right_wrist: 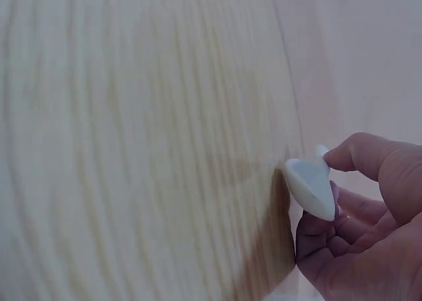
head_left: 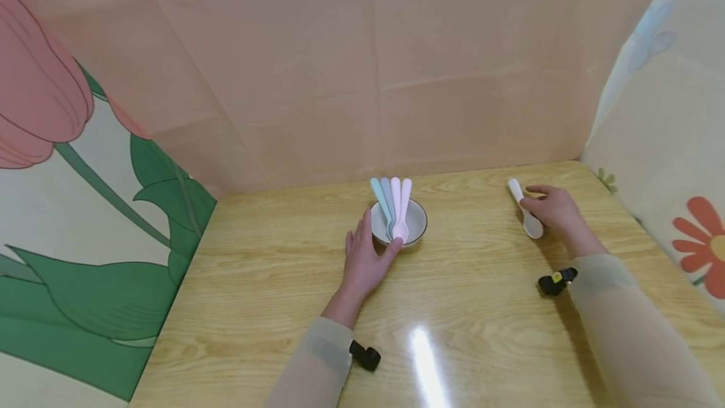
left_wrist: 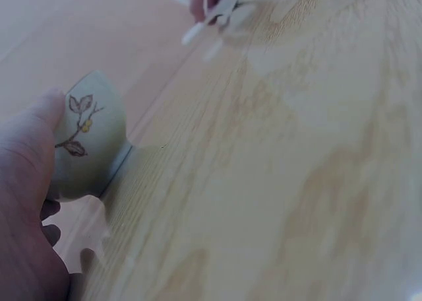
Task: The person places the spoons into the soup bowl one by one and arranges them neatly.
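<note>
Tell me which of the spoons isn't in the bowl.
The white spoon, pinched in the right hand over the table. The blue, grey and pink spoons all stand together in the bowl by the left hand.

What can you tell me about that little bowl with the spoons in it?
The bowl is small, round and looks ceramic, pale grey-green outside with a painted leafy sprig. It stands upright on the wooden table, near the middle. Four pastel spoons, blue, grey-blue and two pink, lean fanned in it, handles over the far rim. The left hand cups its near side.
</note>
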Tool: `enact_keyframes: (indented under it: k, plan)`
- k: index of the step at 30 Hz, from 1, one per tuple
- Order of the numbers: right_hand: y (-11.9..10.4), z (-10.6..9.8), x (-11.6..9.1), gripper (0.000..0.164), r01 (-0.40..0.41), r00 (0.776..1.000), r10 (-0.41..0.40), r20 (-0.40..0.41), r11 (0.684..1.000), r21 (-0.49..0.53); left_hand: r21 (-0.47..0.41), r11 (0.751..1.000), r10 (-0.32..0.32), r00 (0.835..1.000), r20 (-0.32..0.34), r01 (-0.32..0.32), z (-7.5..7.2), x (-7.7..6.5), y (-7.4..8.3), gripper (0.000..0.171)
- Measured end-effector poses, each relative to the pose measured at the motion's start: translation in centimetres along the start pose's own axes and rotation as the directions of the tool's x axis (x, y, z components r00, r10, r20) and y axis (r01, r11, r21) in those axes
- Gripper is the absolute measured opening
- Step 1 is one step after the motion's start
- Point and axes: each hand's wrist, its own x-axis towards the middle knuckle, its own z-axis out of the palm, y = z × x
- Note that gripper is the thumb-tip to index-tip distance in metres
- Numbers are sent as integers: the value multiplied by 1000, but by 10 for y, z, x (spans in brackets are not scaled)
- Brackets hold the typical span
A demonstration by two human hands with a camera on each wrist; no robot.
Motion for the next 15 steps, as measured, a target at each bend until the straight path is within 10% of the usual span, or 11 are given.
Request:
enact_keyframes:
  k: [15]
  plan:
    - [-45, 24, -6, 65, 55, 998, -44, -45, 955, 292, 13, 1000, 4, 1000, 3, -4, 1, 2, -3, 105]
